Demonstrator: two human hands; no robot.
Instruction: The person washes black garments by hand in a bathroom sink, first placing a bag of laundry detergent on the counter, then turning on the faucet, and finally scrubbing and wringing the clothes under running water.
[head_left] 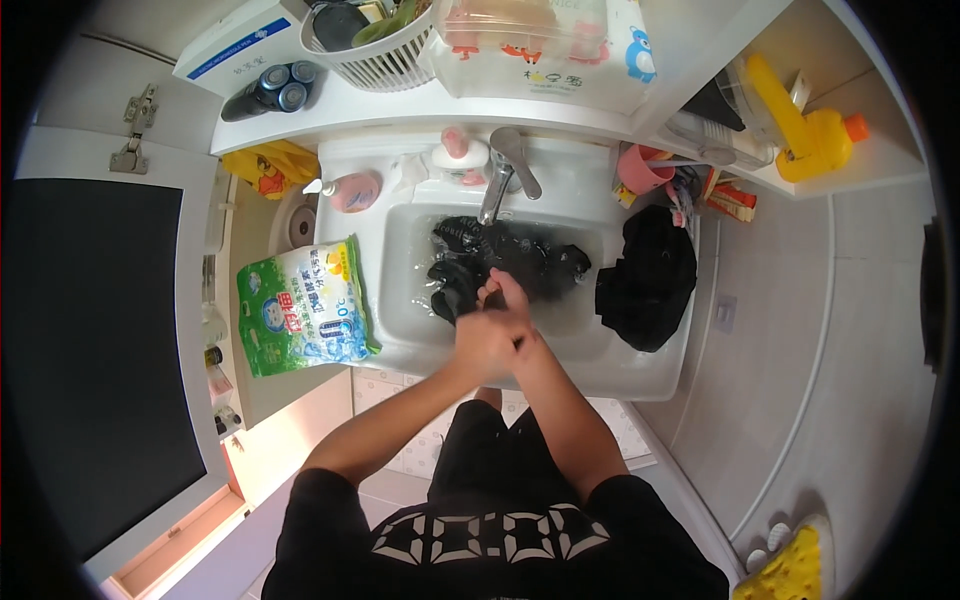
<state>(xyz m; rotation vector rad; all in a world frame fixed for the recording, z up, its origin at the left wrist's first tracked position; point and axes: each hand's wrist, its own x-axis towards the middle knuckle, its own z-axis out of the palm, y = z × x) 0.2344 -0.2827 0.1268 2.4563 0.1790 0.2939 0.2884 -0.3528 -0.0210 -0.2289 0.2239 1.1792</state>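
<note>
Grip: both hands closed together on one wet black garment, held over the near edge of the white sink. Left hand fisted around the cloth from the near side; right hand clamped over it, fingers pressed against the left, not spread. The cloth comes out of the fists on the far-left side and trails into the water.

Garment position: mostly submerged, in the near-left part of the basin. More black laundry lies soaking farther back, under the chrome tap. A separate black garment is draped over the sink's right rim, out of the water.

Surroundings: green-and-white detergent bag lies flat to the left of the sink, just beside it. Pink pump bottle at the far-left corner of the sink. Shelf above carries a white basket and an electric shaver. Yellow bottle on the ledge far right.

Judgement on technique: the step looks like hand-scrubbing. To do it well, keep the fists low over the water so run-off falls into the basin, rub cloth against cloth in short strokes, shift the grip along the garment bit by bit, and keep it apart from the piece on the right rim
</note>
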